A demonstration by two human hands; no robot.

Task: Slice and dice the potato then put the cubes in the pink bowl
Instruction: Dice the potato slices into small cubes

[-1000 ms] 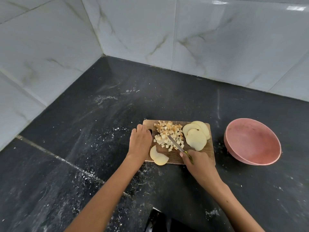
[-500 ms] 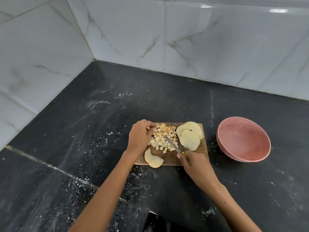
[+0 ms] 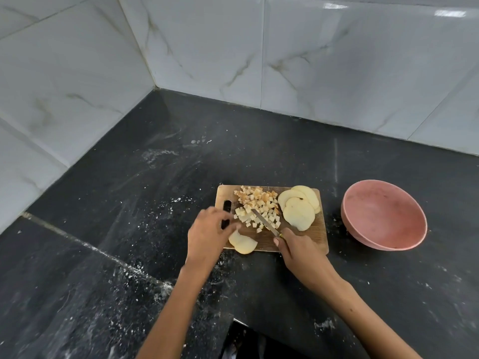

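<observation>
— What are the fingers doing?

— The right hand (image 3: 302, 251) has its fingers curled round the handle of a knife (image 3: 265, 223); the blade slants up and left into the potato cubes (image 3: 259, 207). The left hand (image 3: 207, 234) hangs over the left end of the cutting board (image 3: 317, 235), fingers loosely bent and blurred; whether they pinch a piece I cannot tell.

— And around them?

— Just below the left fingertips, two slices (image 3: 242, 243) overlap at the board's near edge. A stack of round slices (image 3: 299, 207) lies at the board's far right corner, touching the cubes. The pink bowl (image 3: 383, 216) stands on the worktop (image 3: 129, 203) right of the board, apart from it. White crumbs speckle the worktop; tiled walls (image 3: 337, 60) meet at its far corner.
</observation>
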